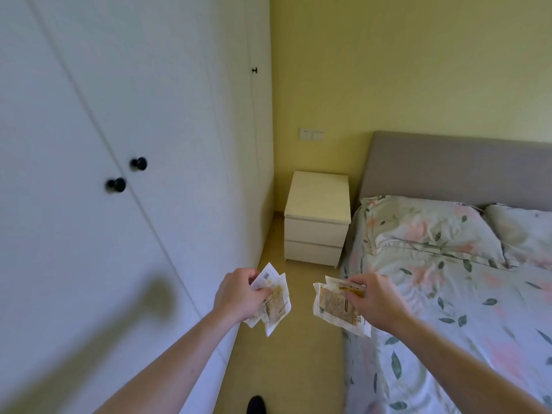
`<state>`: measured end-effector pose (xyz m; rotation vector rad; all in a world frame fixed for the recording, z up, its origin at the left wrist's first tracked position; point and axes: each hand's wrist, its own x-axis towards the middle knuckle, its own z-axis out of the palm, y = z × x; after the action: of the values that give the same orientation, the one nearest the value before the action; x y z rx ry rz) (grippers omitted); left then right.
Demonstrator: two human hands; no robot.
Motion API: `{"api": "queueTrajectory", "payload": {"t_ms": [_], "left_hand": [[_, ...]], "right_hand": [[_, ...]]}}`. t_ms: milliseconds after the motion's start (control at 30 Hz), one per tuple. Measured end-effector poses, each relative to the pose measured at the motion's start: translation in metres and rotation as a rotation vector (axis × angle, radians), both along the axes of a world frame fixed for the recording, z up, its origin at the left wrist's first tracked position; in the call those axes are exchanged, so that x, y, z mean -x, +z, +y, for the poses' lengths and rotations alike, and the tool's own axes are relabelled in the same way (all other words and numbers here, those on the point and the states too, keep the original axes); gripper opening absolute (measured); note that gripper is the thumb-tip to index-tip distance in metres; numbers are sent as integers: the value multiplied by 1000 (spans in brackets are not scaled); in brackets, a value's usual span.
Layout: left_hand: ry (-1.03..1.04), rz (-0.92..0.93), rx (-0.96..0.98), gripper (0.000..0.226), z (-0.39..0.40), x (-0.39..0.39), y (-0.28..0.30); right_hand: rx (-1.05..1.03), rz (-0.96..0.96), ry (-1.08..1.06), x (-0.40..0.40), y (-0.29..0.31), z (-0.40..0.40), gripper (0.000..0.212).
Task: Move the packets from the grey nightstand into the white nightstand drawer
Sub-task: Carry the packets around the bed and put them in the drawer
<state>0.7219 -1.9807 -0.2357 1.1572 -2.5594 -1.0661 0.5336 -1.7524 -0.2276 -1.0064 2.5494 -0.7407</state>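
- Our left hand (236, 294) curls its fingers round a fanned bunch of packets (274, 300), long axes running from near the palm up and away.
- Our right hand (376, 303) pinches another bunch of packets (334, 309) by the top edge; these hang down, tilted leftward.
- Beyond both sets of fingertips, the white nightstand (316, 216) stands with its drawers closed, beside the bed (448, 264).

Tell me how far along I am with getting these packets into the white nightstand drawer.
Partway. Pickup looks done: your left hand grips one bunch of packets and your right hand grips another bunch, both held above the floor. Still left: the white nightstand is ahead beside the bed, both its drawers shut, so you must walk over, open one and drop the packets in.
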Motion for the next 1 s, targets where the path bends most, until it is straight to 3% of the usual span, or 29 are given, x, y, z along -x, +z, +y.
{"api": "queueTrajectory", "payload": {"t_ms": [133,267,567,1000], "left_hand": [[-42,23,-1,21,-67,63,4],[-80,27,4,19,-118,130,14],[-191,4,-31,21,-175,270,6],[-163,-154,-187,17,-260,476,-22]], "right_hand": [[-3,-9,-52,44,8,-50,31],[1,-9,-150,85,14,-86,22],[5,-56,-294,193,8,-126,30],[-72,-104,-249,433,-22,-212,20]]}}
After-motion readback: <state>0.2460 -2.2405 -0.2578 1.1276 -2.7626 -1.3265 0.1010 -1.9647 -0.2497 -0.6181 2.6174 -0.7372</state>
